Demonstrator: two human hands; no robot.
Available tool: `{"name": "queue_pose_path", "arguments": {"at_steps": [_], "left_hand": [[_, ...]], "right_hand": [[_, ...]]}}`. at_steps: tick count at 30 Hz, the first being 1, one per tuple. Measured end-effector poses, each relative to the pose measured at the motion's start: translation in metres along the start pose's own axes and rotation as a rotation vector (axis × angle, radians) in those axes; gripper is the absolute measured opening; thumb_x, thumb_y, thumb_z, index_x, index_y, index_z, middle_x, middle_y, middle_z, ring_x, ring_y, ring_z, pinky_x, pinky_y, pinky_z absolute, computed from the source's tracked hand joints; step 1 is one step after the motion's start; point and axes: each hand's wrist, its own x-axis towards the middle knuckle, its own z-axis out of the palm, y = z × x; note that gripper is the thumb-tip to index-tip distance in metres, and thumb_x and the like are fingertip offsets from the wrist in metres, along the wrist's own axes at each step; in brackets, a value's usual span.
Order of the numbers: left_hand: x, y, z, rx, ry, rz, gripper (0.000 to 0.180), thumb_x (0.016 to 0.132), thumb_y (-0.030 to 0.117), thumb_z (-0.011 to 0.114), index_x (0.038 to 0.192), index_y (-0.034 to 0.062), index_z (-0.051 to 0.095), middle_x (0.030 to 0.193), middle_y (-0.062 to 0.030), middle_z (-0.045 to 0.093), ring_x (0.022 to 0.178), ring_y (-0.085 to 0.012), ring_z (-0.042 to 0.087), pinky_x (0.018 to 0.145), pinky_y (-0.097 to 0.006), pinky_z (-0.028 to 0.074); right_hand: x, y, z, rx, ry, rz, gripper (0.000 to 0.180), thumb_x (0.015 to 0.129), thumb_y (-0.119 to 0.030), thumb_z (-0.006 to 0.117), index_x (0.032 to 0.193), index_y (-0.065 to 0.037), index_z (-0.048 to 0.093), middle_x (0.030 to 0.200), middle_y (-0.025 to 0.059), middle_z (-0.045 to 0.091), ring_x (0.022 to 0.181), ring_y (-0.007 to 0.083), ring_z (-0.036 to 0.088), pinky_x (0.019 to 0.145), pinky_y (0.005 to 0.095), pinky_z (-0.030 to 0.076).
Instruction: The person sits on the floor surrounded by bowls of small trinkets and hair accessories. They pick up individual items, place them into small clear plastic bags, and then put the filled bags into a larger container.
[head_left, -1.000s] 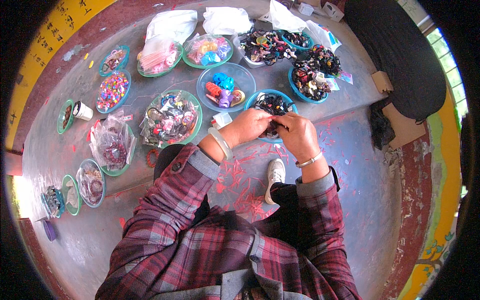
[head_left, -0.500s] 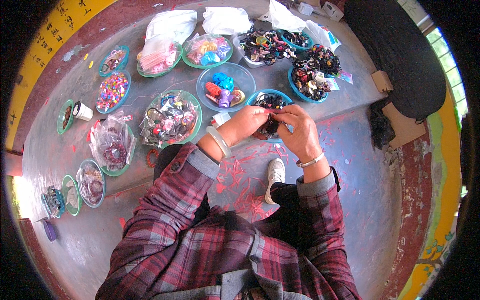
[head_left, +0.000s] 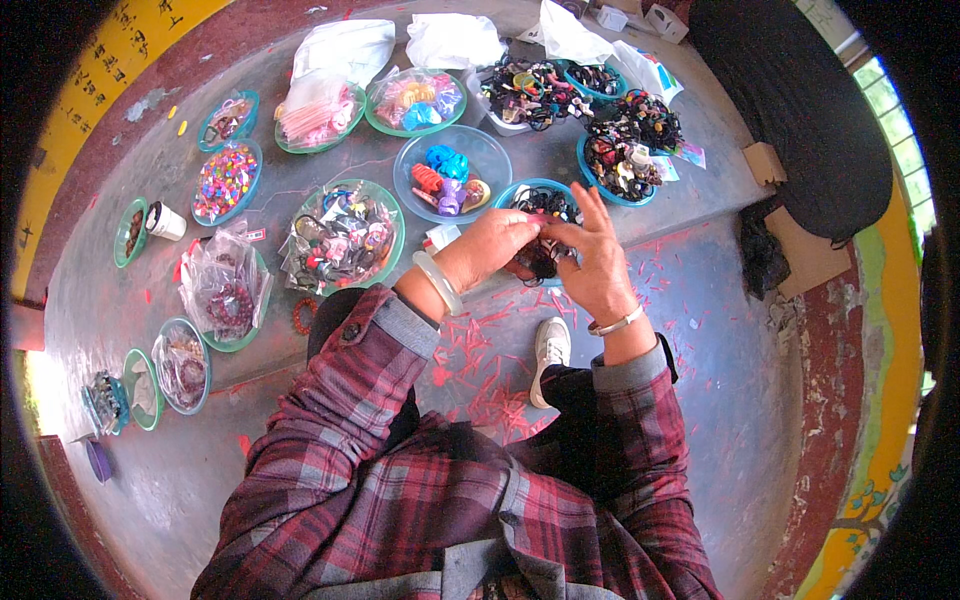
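My left hand point(head_left: 492, 243) is closed in a pinch on a bundle of dark, thin elastic hair ties point(head_left: 540, 260). From the right, my right hand point(head_left: 598, 265) meets it, thumb and forefinger at the bundle while other fingers stick up, spread. The exact grip at the fingertips is partly hidden. Just beyond both hands stands a blue bowl point(head_left: 578, 193) with more black bands in it. A clear bluish bowl point(head_left: 404, 160) holding blue, red and purple pieces lies behind my left hand. To its left, a green bowl point(head_left: 401, 240) is heaped with bagged small accessories.
More bowls spread leftward, one with colourful beads point(head_left: 226, 183), beside a white cup point(head_left: 166, 222). White plastic bags point(head_left: 343, 52) lie at the back. A black cover point(head_left: 795, 110) and cardboard point(head_left: 815, 250) are at right. Red scraps point(head_left: 490, 345) litter the lower floor around my shoe point(head_left: 552, 345).
My right hand's fingers have lifted and spread upward, where they were bent together at the bundle. My left hand stays nearly in place, and more of the dark strands shows between the hands.
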Motion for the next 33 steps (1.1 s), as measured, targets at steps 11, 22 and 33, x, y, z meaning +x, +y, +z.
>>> {"name": "queue_pose_path", "arguments": {"at_steps": [11, 22, 33], "left_hand": [[0.006, -0.008, -0.005, 0.245, 0.018, 0.128, 0.033, 0.091, 0.022, 0.04, 0.112, 0.001, 0.053, 0.096, -0.0065, 0.06, 0.084, -0.0148, 0.06, 0.062, -0.029, 0.054], [0.005, -0.005, -0.003, 0.201, -0.039, 0.081, 0.033, 0.09, 0.022, 0.041, 0.113, 0.0007, 0.053, 0.099, -0.0071, 0.06, 0.087, -0.0154, 0.06, 0.062, -0.029, 0.054], [0.002, -0.003, -0.002, 0.053, -0.031, 0.045, 0.035, 0.091, 0.023, 0.04, 0.113, -0.0003, 0.052, 0.099, -0.0075, 0.059, 0.085, -0.0171, 0.06, 0.061, -0.029, 0.053]], "right_hand": [[0.001, -0.008, -0.012, -0.154, 0.017, -0.048, 0.037, 0.056, 0.007, 0.052, 0.083, -0.013, 0.068, 0.132, 0.0209, 0.035, 0.125, 0.0413, 0.026, 0.1, 0.0412, 0.03], [-0.002, -0.002, -0.002, -0.122, -0.046, -0.048, 0.033, 0.056, 0.007, 0.052, 0.079, -0.01, 0.068, 0.13, 0.0206, 0.039, 0.125, 0.0403, 0.027, 0.099, 0.0419, 0.032], [0.0, -0.005, 0.003, -0.073, -0.062, -0.101, 0.038, 0.055, 0.006, 0.052, 0.082, -0.014, 0.069, 0.127, 0.0224, 0.041, 0.122, 0.0431, 0.031, 0.101, 0.0426, 0.029]]}}
